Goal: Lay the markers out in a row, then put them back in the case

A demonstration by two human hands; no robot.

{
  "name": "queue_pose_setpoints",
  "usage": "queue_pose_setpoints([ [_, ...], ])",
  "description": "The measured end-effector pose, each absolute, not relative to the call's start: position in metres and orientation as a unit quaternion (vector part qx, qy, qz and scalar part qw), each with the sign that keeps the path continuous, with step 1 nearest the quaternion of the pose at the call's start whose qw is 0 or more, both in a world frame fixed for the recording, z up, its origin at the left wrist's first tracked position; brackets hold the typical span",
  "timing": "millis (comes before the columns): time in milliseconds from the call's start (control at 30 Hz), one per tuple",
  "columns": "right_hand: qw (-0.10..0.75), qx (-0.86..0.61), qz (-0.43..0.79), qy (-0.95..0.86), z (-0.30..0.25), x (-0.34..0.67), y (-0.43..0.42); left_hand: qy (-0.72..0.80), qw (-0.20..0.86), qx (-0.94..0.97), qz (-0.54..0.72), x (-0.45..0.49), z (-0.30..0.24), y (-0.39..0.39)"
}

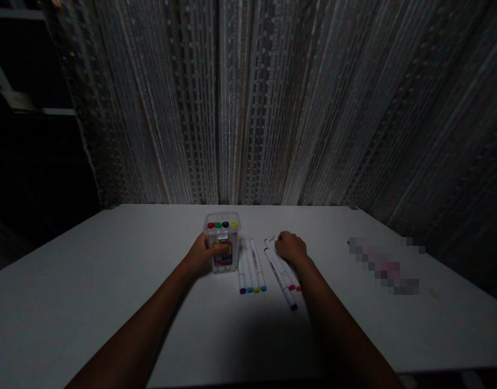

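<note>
We gripped the pen box (pixel 223 249) mid-frame with our left hand (pixel 201 254) | four caps (pixel 222 224) in it | right hand (pixel 291 247) curled on loose pens (pixel 286 282) | four lined-up pens (pixel 251 267) between

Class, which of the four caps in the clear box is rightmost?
The yellow cap; the red cap, green cap and black cap stand left of it.

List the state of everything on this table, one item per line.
Marker box: upright, four capped markers standing inside.
Left hand: gripping the marker box.
Row of four markers: lying flat, capped, untouched.
Right hand: curled, resting on loose markers.
Loose markers: lying flat, bunched.
</note>
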State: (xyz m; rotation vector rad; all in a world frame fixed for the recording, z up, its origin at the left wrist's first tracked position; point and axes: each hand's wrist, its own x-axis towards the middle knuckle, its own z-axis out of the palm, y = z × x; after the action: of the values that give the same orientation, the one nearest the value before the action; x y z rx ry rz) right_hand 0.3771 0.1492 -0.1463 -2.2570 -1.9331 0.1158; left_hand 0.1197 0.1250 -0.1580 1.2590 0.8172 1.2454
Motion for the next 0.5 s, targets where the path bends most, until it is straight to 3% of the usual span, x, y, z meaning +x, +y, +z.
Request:
queue_pose_setpoints([
  [500, 0.088, -0.759, 0.043, -0.644, -0.1475, 0.3767, 0.1484, 0.358, 0.555, 0.541, 0.52, 0.1193, -0.1598, 0.1237],
])
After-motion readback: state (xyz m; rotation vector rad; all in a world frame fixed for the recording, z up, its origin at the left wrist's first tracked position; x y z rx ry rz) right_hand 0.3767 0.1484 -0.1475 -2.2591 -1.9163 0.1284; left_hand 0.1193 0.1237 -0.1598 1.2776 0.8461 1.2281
